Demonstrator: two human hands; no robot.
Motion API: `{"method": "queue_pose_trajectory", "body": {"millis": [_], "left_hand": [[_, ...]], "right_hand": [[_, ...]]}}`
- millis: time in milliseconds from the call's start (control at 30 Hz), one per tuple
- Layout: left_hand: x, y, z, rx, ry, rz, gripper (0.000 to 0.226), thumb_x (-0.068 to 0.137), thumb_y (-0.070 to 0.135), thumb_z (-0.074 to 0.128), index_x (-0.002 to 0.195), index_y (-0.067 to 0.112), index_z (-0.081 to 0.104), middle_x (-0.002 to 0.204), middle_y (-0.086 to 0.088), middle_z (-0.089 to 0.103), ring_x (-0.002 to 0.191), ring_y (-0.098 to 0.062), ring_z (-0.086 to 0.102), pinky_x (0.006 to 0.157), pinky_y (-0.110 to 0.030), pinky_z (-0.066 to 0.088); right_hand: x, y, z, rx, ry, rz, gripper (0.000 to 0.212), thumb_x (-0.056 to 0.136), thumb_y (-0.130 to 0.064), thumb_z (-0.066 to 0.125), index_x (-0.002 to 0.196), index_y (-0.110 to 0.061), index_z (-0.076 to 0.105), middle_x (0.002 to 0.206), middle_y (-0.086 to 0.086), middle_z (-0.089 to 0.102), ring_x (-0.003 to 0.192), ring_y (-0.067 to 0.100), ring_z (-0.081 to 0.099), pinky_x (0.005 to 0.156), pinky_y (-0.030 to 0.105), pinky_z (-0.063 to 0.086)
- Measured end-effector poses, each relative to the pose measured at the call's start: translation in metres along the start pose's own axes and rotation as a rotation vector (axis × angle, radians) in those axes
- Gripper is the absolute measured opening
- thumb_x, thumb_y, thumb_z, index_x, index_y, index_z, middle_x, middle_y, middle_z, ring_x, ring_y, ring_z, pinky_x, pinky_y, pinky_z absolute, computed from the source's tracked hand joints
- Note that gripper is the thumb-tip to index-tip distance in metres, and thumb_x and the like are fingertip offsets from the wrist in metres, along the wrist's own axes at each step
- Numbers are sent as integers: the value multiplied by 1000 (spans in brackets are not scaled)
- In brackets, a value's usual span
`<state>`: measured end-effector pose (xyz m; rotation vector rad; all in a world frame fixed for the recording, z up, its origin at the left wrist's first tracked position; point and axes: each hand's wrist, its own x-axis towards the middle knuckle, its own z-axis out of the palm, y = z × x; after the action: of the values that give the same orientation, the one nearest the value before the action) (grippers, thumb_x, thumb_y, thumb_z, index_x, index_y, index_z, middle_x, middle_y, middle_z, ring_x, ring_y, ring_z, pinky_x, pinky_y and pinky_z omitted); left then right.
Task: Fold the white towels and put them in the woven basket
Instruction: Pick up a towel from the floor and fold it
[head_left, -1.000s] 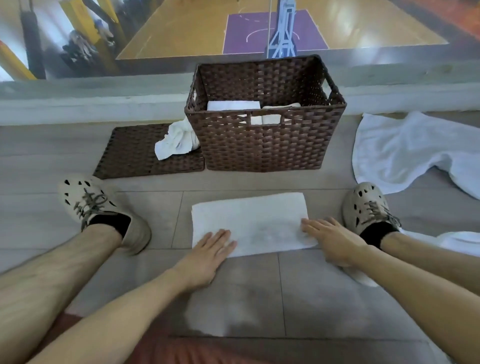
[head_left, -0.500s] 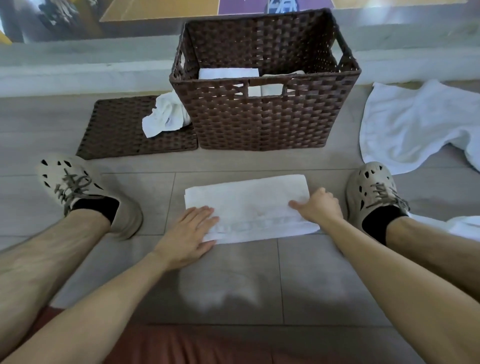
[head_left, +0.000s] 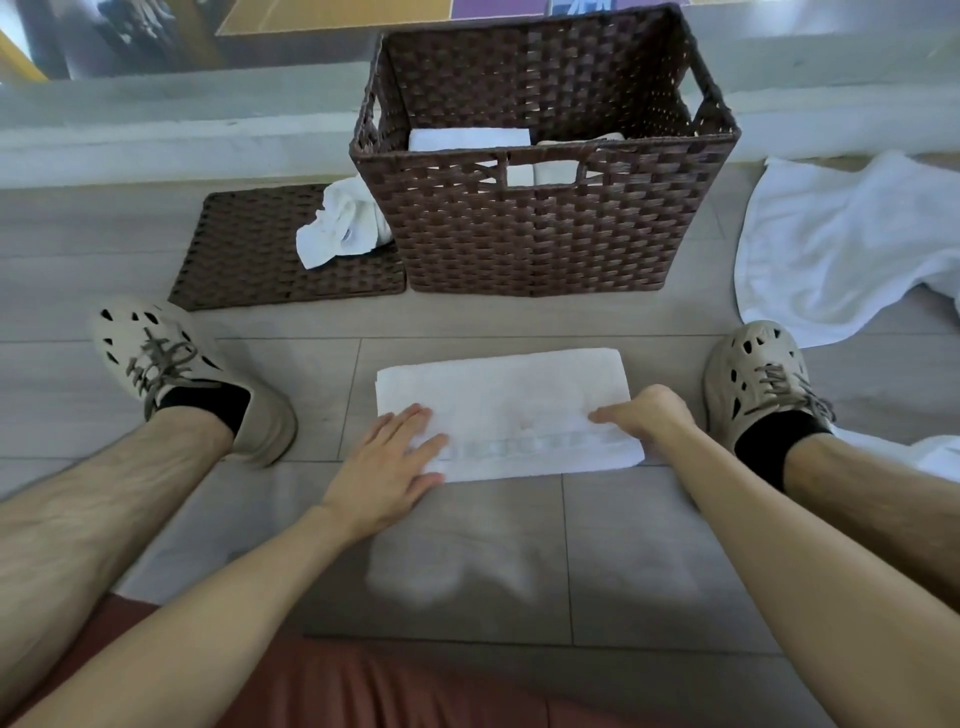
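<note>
A folded white towel (head_left: 511, 405) lies flat on the floor tiles between my feet. My left hand (head_left: 387, 462) rests flat on its near left corner, fingers straight. At the towel's right end my right hand (head_left: 644, 415) has its fingers curled round the edge. Behind the towel stands the brown woven basket (head_left: 545, 234), with folded white towels (head_left: 467, 139) inside at the bottom. An unfolded white towel (head_left: 841, 249) is spread on the floor to the right of the basket.
A flat woven lid (head_left: 249, 260) lies left of the basket with a crumpled white cloth (head_left: 337, 228) on it. My shoes (head_left: 171, 364) (head_left: 758, 374) flank the towel. More white cloth (head_left: 935, 452) shows by my right ankle. A low ledge (head_left: 182, 130) runs behind.
My right hand went from lying flat beside the towel to curling round its right edge. My left hand slid further onto the towel. The view has drawn closer to the basket.
</note>
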<state>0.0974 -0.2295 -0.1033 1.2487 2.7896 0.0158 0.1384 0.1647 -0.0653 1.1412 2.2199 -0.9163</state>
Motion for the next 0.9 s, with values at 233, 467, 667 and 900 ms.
{"method": "queue_pose_trajectory", "body": {"millis": [233,467,667,900], "left_hand": [[5,11,-15,-33,18,-1,67,100,66,53,158,31,50,171,-9,37,161,-30,29,130,-52,25],[67,88,-6,47,-146,14,79,96,66,39,163,25,37,172,-19,30,159,-42,28,121,-63,31],[72,99,2,104,-109,-13,46,99,29,55,135,3,64,145,-31,57,133,-55,57,98,-64,52],[50,100,7,-91,101,-91,52,105,27,39,135,-6,64,137,-26,69,131,-45,65,103,-61,56]], "right_hand": [[-12,2,8,5,6,-9,49,78,-46,90,88,-6,66,88,7,70,78,24,65,63,32,51],[-19,12,5,184,-97,75,49,84,-49,85,88,-5,65,72,6,59,61,21,53,54,30,47],[-27,14,6,345,-156,108,39,86,-42,83,99,-8,73,77,4,70,65,21,61,57,28,45],[-34,7,2,404,-249,166,68,70,-72,80,105,-15,72,77,5,63,60,21,49,54,29,37]]}}
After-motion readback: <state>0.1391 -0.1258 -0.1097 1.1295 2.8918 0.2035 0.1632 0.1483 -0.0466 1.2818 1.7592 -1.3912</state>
